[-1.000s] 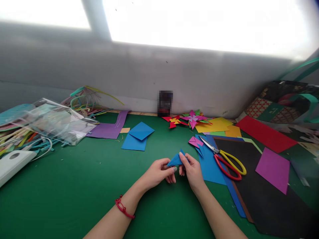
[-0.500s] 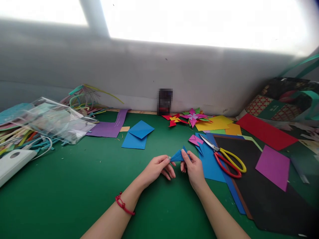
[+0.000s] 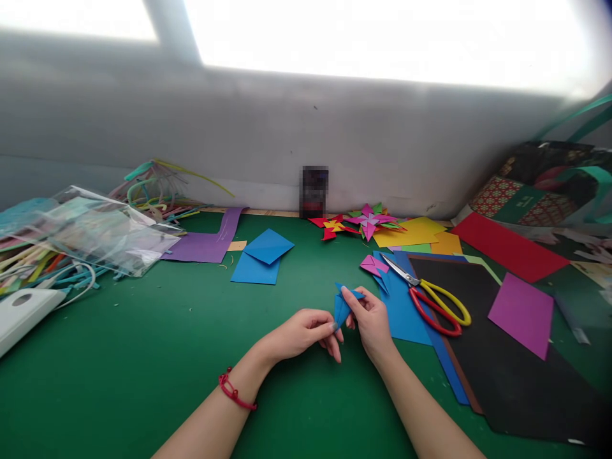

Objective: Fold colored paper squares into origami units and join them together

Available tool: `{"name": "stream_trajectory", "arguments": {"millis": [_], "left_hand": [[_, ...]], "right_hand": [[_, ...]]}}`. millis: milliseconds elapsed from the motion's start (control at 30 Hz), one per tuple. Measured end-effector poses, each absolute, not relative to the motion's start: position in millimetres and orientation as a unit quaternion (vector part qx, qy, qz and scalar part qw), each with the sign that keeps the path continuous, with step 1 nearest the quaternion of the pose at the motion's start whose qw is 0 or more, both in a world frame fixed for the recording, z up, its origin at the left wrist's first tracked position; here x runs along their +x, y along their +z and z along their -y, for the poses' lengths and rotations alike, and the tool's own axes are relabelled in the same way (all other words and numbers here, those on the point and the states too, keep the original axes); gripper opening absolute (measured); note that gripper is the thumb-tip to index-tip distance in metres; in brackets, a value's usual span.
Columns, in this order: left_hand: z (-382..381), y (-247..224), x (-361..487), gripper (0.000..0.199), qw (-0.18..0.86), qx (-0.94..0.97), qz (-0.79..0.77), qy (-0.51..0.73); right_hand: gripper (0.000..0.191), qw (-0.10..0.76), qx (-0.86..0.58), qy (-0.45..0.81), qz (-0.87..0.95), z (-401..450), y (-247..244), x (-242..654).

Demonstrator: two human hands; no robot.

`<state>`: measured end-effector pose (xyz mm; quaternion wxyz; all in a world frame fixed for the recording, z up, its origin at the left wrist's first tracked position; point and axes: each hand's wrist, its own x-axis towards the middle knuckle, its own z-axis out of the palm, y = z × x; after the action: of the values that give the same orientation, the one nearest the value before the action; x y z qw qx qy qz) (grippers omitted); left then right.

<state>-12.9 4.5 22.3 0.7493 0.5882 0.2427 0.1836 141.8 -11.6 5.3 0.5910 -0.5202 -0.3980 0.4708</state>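
A small folded blue paper (image 3: 341,307) is held between my two hands above the green table (image 3: 157,357). My left hand (image 3: 313,333) pinches its lower tip between thumb and fingers. On its upper right side, my right hand (image 3: 366,312) grips it with the thumb on top. Just right of my right hand lie a blue sheet (image 3: 405,319) and a folded pink and blue piece (image 3: 375,265). Two blue papers (image 3: 268,247) lie overlapped beyond my left hand.
Scissors (image 3: 437,306) with red and yellow handles lie on a black sheet (image 3: 511,363) at right. Folded paper stars (image 3: 368,220) and a dark upright object (image 3: 313,191) stand near the wall. Plastic sleeves (image 3: 119,229) and a white device (image 3: 26,315) are at left.
The folded blue paper has turned from roughly level to pointing downward. My left hand has moved down a little with its lower tip. The view has shifted slightly.
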Motion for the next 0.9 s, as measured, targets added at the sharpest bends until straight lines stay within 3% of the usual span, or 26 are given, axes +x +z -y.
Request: {"name": "stream_trajectory", "arguments": {"millis": [900], "left_hand": [[-3.7,25.4,-12.9,0.023,0.740,0.597,-0.266,0.159]], "right_hand": [[0.026,0.581,-0.537,0.464,0.398,12.0,2.0,141.9]]}}
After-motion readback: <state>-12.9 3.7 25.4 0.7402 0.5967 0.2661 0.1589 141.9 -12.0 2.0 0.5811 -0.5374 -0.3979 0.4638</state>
